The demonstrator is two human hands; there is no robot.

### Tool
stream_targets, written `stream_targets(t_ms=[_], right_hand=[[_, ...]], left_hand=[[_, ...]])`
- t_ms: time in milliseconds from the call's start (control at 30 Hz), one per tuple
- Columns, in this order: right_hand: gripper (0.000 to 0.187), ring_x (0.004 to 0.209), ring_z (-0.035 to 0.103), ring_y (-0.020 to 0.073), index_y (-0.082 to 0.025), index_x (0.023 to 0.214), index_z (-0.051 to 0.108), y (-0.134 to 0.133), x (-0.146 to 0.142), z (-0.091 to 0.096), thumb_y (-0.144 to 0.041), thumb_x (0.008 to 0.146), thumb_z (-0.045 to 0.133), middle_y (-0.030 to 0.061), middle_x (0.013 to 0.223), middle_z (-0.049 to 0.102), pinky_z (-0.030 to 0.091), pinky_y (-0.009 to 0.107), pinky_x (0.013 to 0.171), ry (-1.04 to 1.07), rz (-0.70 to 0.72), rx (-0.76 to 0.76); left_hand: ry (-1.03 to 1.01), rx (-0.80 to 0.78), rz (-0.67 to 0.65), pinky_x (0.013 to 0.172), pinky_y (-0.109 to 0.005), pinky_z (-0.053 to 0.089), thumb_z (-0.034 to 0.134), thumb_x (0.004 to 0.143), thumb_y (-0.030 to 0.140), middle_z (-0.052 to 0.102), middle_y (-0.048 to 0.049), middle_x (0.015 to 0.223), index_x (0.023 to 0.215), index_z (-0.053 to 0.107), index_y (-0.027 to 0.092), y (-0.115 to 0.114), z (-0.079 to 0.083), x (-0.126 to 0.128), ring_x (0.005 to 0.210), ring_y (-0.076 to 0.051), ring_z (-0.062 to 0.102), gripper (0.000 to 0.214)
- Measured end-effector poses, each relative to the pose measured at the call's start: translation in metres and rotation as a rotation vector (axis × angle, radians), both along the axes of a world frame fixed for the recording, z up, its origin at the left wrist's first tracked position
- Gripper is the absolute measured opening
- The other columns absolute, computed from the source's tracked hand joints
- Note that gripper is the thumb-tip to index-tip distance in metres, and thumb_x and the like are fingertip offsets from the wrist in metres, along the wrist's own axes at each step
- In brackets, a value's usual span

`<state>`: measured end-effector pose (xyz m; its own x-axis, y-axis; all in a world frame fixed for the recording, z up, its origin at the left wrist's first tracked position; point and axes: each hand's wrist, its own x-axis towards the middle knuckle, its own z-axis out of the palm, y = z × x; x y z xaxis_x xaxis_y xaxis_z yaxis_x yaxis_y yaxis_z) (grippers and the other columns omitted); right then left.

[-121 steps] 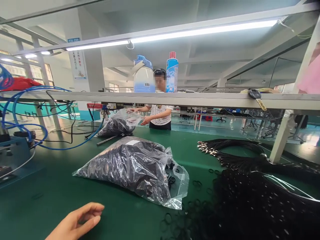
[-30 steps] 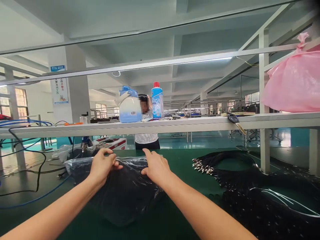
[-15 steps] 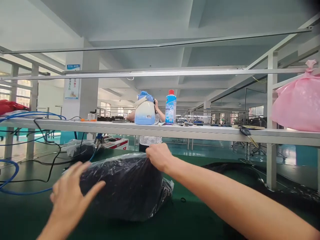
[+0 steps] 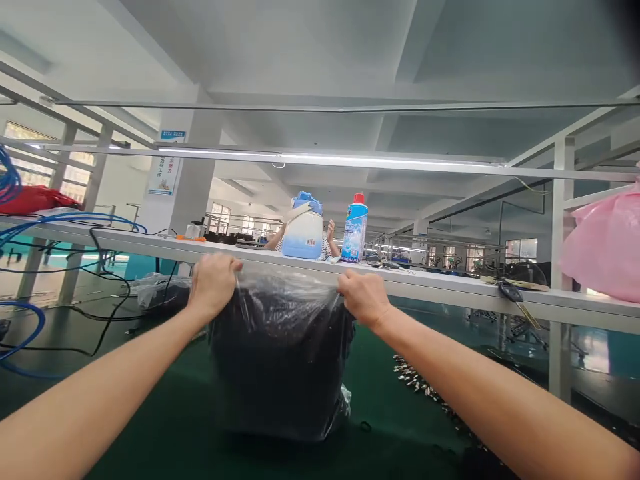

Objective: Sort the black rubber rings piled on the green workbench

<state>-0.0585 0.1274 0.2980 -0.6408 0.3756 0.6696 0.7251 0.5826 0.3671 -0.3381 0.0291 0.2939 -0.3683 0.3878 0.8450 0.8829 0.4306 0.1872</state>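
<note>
A clear plastic bag (image 4: 283,353) stuffed with small black rings stands upright on the green table (image 4: 165,427). My left hand (image 4: 214,283) grips the bag's top left corner in a fist. My right hand (image 4: 363,298) is closed on the top right corner. Both arms reach forward from the bottom corners of the picture. A few loose black rings (image 4: 365,425) lie on the table by the bag's lower right.
A bundle of black cables with metal tips (image 4: 425,393) lies to the right. A grey shelf rail (image 4: 450,290) crosses above the table, bearing a blue jug (image 4: 303,227), a spray bottle (image 4: 355,228) and a pink bag (image 4: 607,243). Blue hoses (image 4: 20,320) hang left. A person stands behind the jug.
My left hand, open beside the bag half a second ago, now grips its top corner. Both hands have raised the bag from lying flat to standing upright.
</note>
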Motion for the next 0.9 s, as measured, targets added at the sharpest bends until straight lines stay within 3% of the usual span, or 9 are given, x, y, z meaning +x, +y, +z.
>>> stream_targets(t_ms=[100,167,267,433,567,667,733,800,900], right_hand=[[0.026,0.088,0.062,0.0235,-0.01,0.096,0.06,0.004,0.012,0.005,-0.017,0.095,0.034,0.0144,0.1,0.062,0.039,0.03,0.067,0.044,0.001,0.029],[0.025,0.084,0.063,0.0225,-0.011,0.091,0.06,0.003,0.016,0.006,-0.016,0.093,0.036,0.013,0.096,0.063,0.037,0.028,0.064,0.044,0.008,0.025],[0.02,0.076,0.063,0.0203,-0.015,0.083,0.062,-0.005,0.015,0.001,-0.016,0.09,0.043,0.0083,0.085,0.064,0.035,0.026,0.059,0.012,0.034,0.008],[0.015,0.073,0.063,0.0196,-0.016,0.079,0.063,-0.013,0.015,-0.003,-0.019,0.086,0.049,0.0072,0.081,0.065,0.036,0.025,0.057,0.009,0.05,-0.014],[0.016,0.07,0.063,0.0206,-0.018,0.079,0.064,-0.01,0.024,-0.013,-0.02,0.086,0.05,0.0067,0.08,0.066,0.037,0.027,0.056,0.061,0.023,-0.061],[0.023,0.074,0.062,0.019,-0.018,0.091,0.064,-0.026,0.025,-0.052,-0.019,0.092,0.042,0.0089,0.089,0.065,0.042,0.029,0.061,0.076,0.038,-0.089],[0.02,0.083,0.06,0.0171,-0.023,0.101,0.062,-0.049,0.017,-0.097,-0.026,0.093,0.044,0.0057,0.098,0.064,0.046,0.03,0.071,0.004,0.152,-0.102],[0.021,0.092,0.058,0.0164,-0.026,0.105,0.06,-0.076,-0.001,-0.148,-0.035,0.094,0.045,0.0063,0.113,0.06,0.048,0.034,0.081,-0.125,0.402,-0.08],[0.021,0.1,0.057,0.0172,-0.027,0.105,0.061,-0.1,-0.036,-0.209,-0.038,0.092,0.048,0.0052,0.118,0.059,0.048,0.035,0.086,-0.22,0.523,-0.069]], left_hand=[[0.079,-0.01,-0.034,0.088,-0.045,0.048,0.055,0.089,0.032,0.061,-0.0063,0.112,0.106,0.059,0.015,0.003,0.018,0.011,0.102,-0.022,0.059,0.024],[0.093,-0.032,-0.053,0.087,-0.044,0.048,0.055,0.089,0.031,0.062,-0.006,0.11,0.105,0.06,0.015,0.001,0.018,0.015,0.1,-0.022,0.06,0.023],[0.065,-0.058,-0.081,0.082,-0.04,0.05,0.053,0.09,0.032,0.063,-0.0046,0.101,0.099,0.06,0.014,-0.009,0.007,0.023,0.092,-0.019,0.061,0.022],[0.051,-0.163,-0.247,0.059,-0.028,0.044,0.026,0.097,0.039,0.065,-0.0019,0.074,0.088,0.056,0.018,-0.043,-0.015,0.06,0.069,-0.02,0.062,0.038],[0.159,-0.373,-0.416,0.054,-0.025,0.039,0.047,0.084,0.056,0.069,-0.0001,0.076,0.099,0.058,0.025,-0.075,-0.03,0.085,0.068,-0.022,0.064,0.036],[0.239,-0.483,-0.427,0.051,-0.024,0.036,0.043,0.088,0.049,0.067,-0.0007,0.065,0.086,0.063,0.024,-0.083,-0.033,0.088,0.06,-0.021,0.063,0.032],[0.253,-0.471,-0.407,0.051,-0.023,0.035,0.036,0.092,0.042,0.064,-0.001,0.059,0.073,0.061,0.023,-0.077,-0.028,0.09,0.057,-0.019,0.061,0.037],[0.278,-0.427,-0.388,0.053,-0.023,0.036,0.037,0.092,0.04,0.065,-0.002,0.061,0.07,0.06,0.022,-0.067,-0.018,0.097,0.061,-0.019,0.062,0.037],[0.346,-0.394,-0.393,0.056,-0.022,0.038,0.039,0.091,0.04,0.069,-0.0023,0.065,0.069,0.062,0.023,-0.055,-0.001,0.112,0.064,-0.019,0.064,0.036]])
